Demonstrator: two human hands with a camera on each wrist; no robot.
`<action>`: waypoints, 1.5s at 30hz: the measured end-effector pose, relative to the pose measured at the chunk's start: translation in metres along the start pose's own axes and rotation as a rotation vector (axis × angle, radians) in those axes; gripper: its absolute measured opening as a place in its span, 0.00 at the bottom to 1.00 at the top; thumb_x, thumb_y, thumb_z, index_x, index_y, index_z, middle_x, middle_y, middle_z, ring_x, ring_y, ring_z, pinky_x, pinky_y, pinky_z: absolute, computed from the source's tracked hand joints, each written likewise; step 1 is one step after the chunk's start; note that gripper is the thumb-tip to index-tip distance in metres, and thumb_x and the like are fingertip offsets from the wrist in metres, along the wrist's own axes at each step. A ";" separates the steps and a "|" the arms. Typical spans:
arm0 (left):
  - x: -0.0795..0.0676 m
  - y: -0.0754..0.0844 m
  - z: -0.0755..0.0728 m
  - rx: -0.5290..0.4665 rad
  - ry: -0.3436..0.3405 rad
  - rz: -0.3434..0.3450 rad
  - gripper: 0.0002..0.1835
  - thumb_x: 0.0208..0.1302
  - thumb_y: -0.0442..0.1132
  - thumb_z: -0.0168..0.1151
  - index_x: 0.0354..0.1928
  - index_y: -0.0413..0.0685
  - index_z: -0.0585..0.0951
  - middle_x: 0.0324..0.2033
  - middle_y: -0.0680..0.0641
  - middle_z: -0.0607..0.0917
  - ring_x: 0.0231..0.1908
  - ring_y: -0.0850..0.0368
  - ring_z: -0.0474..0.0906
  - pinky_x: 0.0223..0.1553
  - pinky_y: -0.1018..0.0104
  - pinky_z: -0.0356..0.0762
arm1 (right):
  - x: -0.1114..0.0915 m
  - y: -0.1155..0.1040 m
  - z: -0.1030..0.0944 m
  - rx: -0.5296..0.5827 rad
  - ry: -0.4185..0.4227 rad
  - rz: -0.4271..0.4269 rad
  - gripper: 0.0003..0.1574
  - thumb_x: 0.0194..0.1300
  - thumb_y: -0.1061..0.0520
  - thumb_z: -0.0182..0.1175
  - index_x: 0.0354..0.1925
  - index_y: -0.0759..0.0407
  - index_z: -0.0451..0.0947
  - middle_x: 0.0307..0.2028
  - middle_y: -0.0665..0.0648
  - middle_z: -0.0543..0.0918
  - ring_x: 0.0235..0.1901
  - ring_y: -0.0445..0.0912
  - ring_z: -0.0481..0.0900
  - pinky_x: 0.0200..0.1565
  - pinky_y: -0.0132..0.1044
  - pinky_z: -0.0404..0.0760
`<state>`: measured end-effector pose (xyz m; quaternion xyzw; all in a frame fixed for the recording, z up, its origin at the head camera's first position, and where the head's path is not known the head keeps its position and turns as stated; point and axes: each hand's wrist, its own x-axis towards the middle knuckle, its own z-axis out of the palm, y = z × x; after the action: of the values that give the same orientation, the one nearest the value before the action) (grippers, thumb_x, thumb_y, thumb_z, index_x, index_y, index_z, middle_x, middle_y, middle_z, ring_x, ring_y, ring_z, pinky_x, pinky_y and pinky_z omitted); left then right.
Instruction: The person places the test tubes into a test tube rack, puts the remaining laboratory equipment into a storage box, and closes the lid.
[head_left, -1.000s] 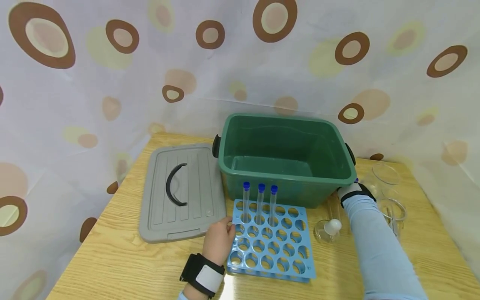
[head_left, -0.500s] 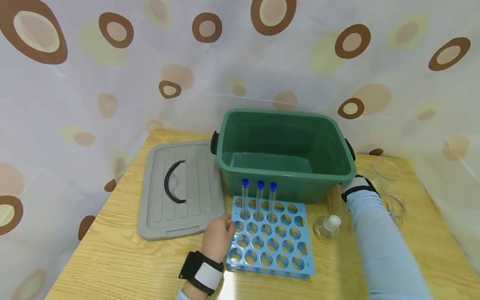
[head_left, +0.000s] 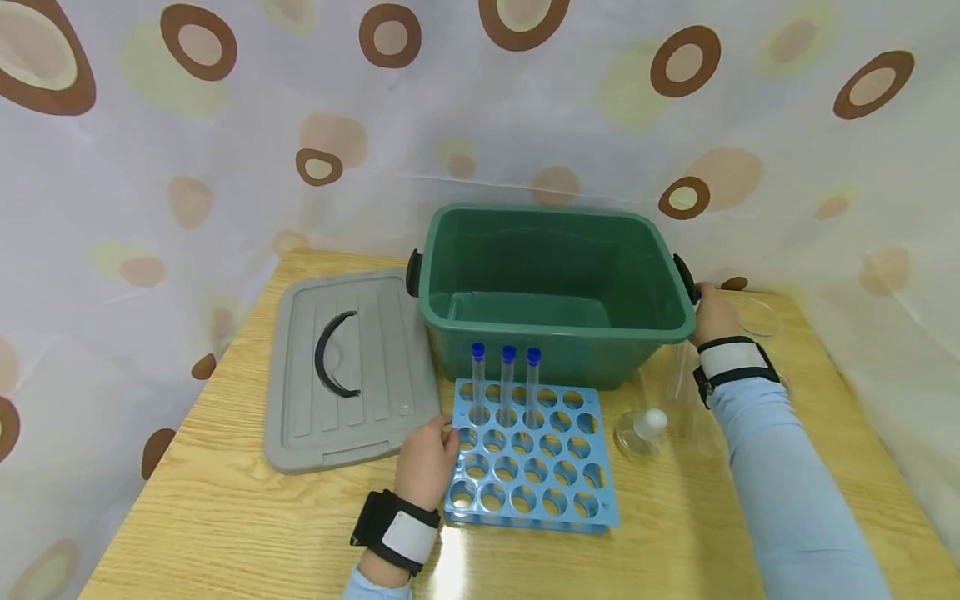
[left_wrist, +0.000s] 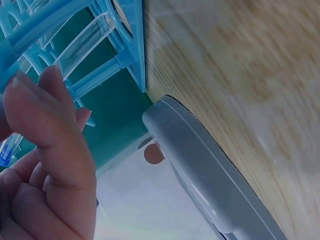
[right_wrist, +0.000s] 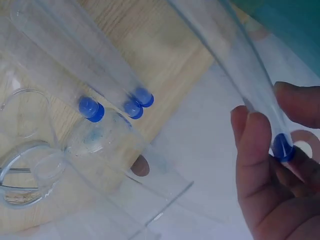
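Blue-capped tubes were stood upright near the back of the blue rack, but only three of them. One more tube was pinched near its cap by the right hand, just beside the green bin, and the rack's left edge was held by the left hand. Three other tubes were left lying on the table, so the job looked about half done.
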<state>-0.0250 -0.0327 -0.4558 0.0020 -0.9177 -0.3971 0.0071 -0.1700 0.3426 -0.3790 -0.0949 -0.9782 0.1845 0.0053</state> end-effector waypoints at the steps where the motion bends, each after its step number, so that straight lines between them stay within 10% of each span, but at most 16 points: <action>1: 0.000 0.000 0.000 0.001 0.001 0.002 0.12 0.62 0.32 0.57 0.44 0.32 0.80 0.14 0.50 0.76 0.12 0.65 0.62 0.14 0.73 0.61 | -0.002 0.000 -0.003 0.013 -0.006 0.012 0.35 0.57 0.68 0.49 0.61 0.80 0.55 0.54 0.82 0.67 0.54 0.73 0.66 0.55 0.64 0.66; 14: 0.005 0.001 -0.004 0.002 0.003 -0.009 0.13 0.63 0.33 0.56 0.45 0.31 0.80 0.16 0.48 0.79 0.13 0.64 0.64 0.15 0.72 0.62 | -0.060 -0.014 -0.052 0.159 0.109 0.054 0.44 0.57 0.66 0.52 0.68 0.74 0.46 0.65 0.79 0.55 0.53 0.72 0.64 0.50 0.63 0.66; 23: 0.005 0.000 -0.004 0.001 -0.014 -0.022 0.13 0.63 0.33 0.56 0.46 0.32 0.80 0.16 0.48 0.79 0.12 0.64 0.64 0.14 0.72 0.62 | -0.114 -0.037 -0.069 0.156 0.168 -0.006 0.45 0.59 0.66 0.54 0.70 0.66 0.47 0.62 0.75 0.59 0.30 0.52 0.73 0.22 0.33 0.69; 33: 0.004 0.002 -0.004 -0.013 -0.032 -0.033 0.14 0.63 0.33 0.56 0.46 0.31 0.80 0.16 0.48 0.78 0.12 0.64 0.64 0.14 0.72 0.62 | -0.171 -0.068 -0.063 0.147 0.280 -0.189 0.45 0.53 0.72 0.61 0.67 0.65 0.56 0.57 0.73 0.68 0.31 0.58 0.78 0.26 0.19 0.66; 40: 0.003 -0.001 -0.004 0.000 -0.028 -0.035 0.13 0.63 0.33 0.55 0.47 0.32 0.80 0.16 0.49 0.78 0.13 0.63 0.65 0.15 0.71 0.63 | -0.210 -0.065 -0.070 0.161 0.303 -0.227 0.48 0.52 0.73 0.63 0.68 0.60 0.55 0.56 0.70 0.70 0.30 0.14 0.61 0.26 0.15 0.67; 45: 0.003 -0.003 -0.006 0.011 -0.014 -0.041 0.14 0.63 0.34 0.56 0.46 0.33 0.80 0.15 0.50 0.77 0.13 0.63 0.65 0.15 0.71 0.62 | -0.227 -0.052 -0.071 0.148 0.341 -0.285 0.52 0.43 0.79 0.64 0.66 0.65 0.59 0.56 0.71 0.68 0.34 0.10 0.59 0.29 0.11 0.65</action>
<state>-0.0276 -0.0388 -0.4542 0.0182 -0.9197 -0.3921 -0.0076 0.0467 0.2781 -0.2881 0.0152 -0.9504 0.2344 0.2037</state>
